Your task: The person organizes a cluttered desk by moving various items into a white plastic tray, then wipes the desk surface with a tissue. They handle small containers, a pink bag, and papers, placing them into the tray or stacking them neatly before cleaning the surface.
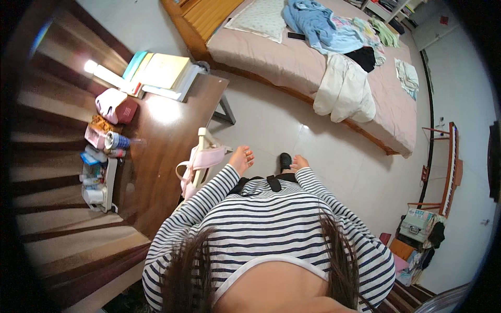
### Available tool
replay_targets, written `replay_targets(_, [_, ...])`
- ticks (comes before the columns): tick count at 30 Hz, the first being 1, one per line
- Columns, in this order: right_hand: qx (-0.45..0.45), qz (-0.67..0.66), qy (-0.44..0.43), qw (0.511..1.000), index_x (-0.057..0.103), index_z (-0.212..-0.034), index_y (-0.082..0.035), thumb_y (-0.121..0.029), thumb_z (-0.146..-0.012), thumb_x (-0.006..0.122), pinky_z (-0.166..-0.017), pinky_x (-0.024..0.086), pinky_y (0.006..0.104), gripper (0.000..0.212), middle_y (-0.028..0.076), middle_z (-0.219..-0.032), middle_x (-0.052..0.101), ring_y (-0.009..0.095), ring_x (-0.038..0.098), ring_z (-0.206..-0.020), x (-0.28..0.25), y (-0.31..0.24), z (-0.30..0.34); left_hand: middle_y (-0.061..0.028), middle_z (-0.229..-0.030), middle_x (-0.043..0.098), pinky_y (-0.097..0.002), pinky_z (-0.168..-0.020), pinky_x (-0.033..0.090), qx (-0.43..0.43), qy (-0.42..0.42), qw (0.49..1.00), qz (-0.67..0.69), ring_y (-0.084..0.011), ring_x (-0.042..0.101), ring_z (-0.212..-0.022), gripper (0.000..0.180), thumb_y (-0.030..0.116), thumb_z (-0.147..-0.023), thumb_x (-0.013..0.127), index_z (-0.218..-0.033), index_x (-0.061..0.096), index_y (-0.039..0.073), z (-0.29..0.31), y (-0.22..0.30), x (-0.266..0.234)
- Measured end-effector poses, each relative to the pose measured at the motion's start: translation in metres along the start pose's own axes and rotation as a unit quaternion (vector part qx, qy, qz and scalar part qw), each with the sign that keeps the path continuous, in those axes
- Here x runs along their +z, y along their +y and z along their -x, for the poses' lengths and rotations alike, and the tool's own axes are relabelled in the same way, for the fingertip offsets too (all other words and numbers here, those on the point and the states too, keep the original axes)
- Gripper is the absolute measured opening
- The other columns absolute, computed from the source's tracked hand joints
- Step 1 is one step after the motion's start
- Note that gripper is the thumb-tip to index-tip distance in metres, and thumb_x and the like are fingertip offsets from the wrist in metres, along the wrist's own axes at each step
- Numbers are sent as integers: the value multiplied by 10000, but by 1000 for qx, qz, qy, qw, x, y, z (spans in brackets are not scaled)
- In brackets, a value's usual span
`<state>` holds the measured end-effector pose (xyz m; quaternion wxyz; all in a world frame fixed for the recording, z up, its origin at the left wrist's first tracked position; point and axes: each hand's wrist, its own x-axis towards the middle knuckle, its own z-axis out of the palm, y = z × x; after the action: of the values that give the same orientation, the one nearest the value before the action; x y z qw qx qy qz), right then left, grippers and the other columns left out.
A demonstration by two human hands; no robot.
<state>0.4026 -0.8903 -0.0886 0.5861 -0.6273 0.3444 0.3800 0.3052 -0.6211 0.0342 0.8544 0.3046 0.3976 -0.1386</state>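
My left hand (241,159) is held out in front of my body, palm partly up, fingers loosely apart and nothing in them. It is nearest to a cream chair back (203,136) with a pink bag (207,158) hung on it, and I see a small gap between them. My right hand (299,163) hangs in front of my waist, empty, its fingers slightly bent and apart. A dark shoe (285,159) shows on the floor beside it.
A brown wooden desk (151,172) at the left bears a stack of books (166,72), a lit lamp (107,74) and small containers. Ahead stands a bed (292,68) with a white garment (344,91), blue clothes (313,23) and a phone (296,36). A keyboard (450,169) stands at right.
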Motion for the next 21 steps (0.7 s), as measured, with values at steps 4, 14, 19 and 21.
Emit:
replay_targets(4, [85,-167,-41,981,518,-877,-85,-328,-829,487,-564,445,377,249,118,-857,580,277,581,-742,-57,-24,-17,-9,-873,513,-313,-700,453,-8,-14,999,-48,-145,519,-785,261,319,-886,446,-1053,445,118,-42,5,67])
replay_targets(14, [12,-24,-4,1000,487,-1074,-86,-293,-823,460,-660,429,351,326,102,-929,618,222,598,-770,-164,-216,-116,0,-776,516,-302,-650,439,-92,-103,990,37,-163,522,-717,218,317,-874,459,-967,483,121,-153,-55,211])
replay_targets(19, [24,-4,-36,999,517,-1036,-104,-283,-819,468,-671,433,328,286,63,-848,610,198,580,-733,-131,-289,-178,-21,-882,527,-288,-701,455,31,64,992,-101,-149,525,-801,265,299,-906,445,-1069,483,93,-172,17,244])
replay_targets(21, [37,19,-51,998,525,-1034,-100,-280,-817,472,-665,436,323,286,67,-859,609,196,577,-734,-90,-313,-198,-1,-831,533,-299,-692,444,29,57,998,-17,-139,528,-756,231,295,-862,482,-1009,508,119,-196,39,233])
